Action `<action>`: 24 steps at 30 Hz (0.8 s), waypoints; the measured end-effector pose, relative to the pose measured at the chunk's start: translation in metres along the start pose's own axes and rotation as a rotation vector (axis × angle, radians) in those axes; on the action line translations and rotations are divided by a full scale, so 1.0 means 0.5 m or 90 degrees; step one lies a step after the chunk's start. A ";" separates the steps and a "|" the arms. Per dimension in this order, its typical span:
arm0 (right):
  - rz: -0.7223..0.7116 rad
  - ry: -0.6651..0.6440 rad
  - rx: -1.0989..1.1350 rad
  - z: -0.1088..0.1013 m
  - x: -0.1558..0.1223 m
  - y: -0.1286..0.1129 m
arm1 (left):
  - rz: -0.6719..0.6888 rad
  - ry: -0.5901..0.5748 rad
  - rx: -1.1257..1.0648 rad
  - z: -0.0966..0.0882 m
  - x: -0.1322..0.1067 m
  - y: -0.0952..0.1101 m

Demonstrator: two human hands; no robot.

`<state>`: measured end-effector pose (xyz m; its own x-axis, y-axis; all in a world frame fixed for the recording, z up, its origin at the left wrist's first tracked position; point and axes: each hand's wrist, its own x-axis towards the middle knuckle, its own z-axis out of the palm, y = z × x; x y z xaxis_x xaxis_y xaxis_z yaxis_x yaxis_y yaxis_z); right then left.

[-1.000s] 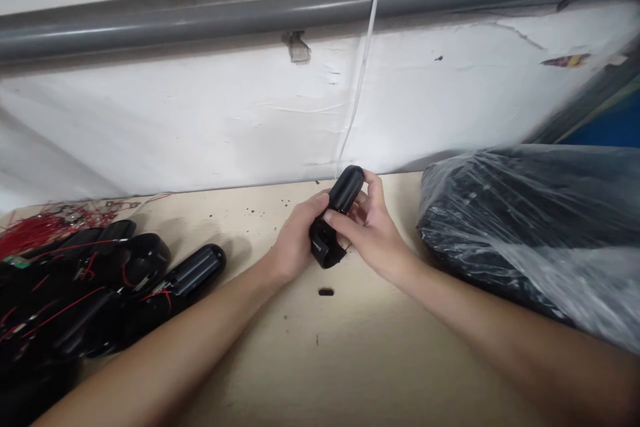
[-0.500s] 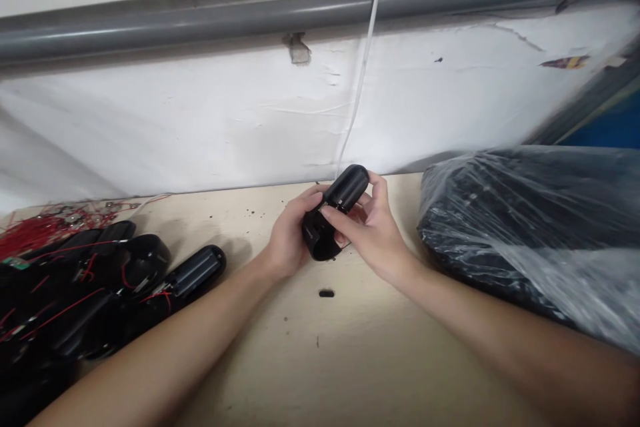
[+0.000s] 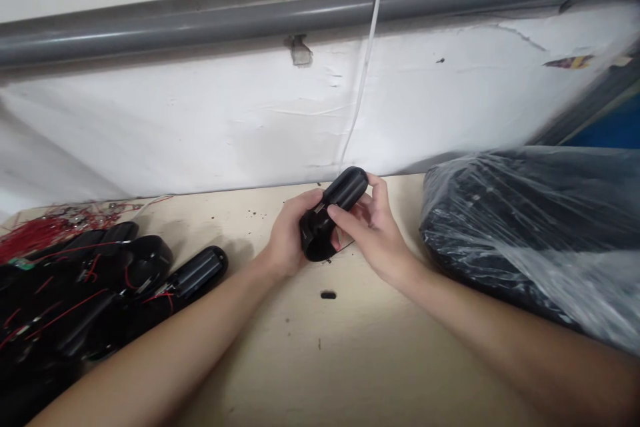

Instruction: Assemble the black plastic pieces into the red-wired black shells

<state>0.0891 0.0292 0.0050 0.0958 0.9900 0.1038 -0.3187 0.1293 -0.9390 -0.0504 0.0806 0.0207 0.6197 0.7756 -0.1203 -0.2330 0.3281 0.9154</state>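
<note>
Two bare hands on one black casing (image 3: 350,187), tilted, over the tabletop (image 3: 380,347) near the wall (image 3: 200,120). Left hand (image 3: 290,230): grasping the casing's left side, fingertips mostly hidden. Right hand (image 3: 377,230): grasping the same casing, thumb across its middle, other fingers behind. At left, a heap of similar casings (image 3: 150,260), too overlapped to count, beside many red wires (image 3: 30,233). At right, one clear plastic bag (image 3: 525,247) with black contents. Behind, one grey pipe (image 3: 200,23), one white cord (image 3: 367,57).
</note>
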 end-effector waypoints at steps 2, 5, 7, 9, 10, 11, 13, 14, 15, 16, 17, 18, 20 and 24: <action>-0.010 -0.020 0.020 0.000 -0.001 -0.003 | -0.037 -0.008 -0.018 -0.006 0.003 0.004; -0.014 -0.040 0.031 0.000 -0.001 -0.006 | -0.073 -0.017 -0.048 -0.016 0.008 0.009; -0.014 -0.043 0.034 0.000 -0.001 -0.006 | -0.085 -0.016 -0.056 -0.020 0.010 0.010; -0.016 -0.053 0.040 -0.001 0.000 -0.006 | -0.092 -0.016 -0.060 -0.021 0.010 0.011; -0.017 -0.058 0.044 -0.001 0.000 -0.006 | -0.094 -0.016 -0.060 -0.020 0.010 0.012; -0.017 -0.062 0.046 -0.001 0.001 -0.005 | -0.094 -0.017 -0.059 -0.020 0.010 0.012; -0.013 -0.056 0.040 -0.001 0.001 -0.005 | -0.088 -0.022 -0.056 -0.019 0.011 0.011; -0.009 -0.045 0.034 -0.001 0.001 -0.004 | -0.084 -0.027 -0.053 -0.019 0.011 0.010; -0.003 -0.032 0.027 -0.001 0.000 -0.004 | -0.081 -0.031 -0.051 -0.019 0.011 0.009; 0.002 -0.022 0.020 -0.001 0.000 -0.003 | -0.077 -0.034 -0.051 -0.019 0.011 0.008; 0.006 -0.014 0.014 -0.001 0.000 -0.003 | -0.075 -0.036 -0.051 -0.020 0.011 0.007; 0.009 -0.010 0.011 -0.001 -0.001 -0.003 | -0.073 -0.036 -0.051 -0.020 0.010 0.006; 0.007 -0.006 0.010 -0.001 -0.001 -0.003 | -0.070 -0.040 -0.053 -0.020 0.010 0.005; 0.007 -0.009 0.020 0.000 0.000 -0.003 | -0.044 -0.052 -0.065 -0.021 0.010 0.005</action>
<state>0.0897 0.0292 0.0066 0.0794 0.9920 0.0981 -0.3495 0.1198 -0.9292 -0.0557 0.0911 0.0184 0.6951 0.7037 -0.1468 -0.2598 0.4363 0.8615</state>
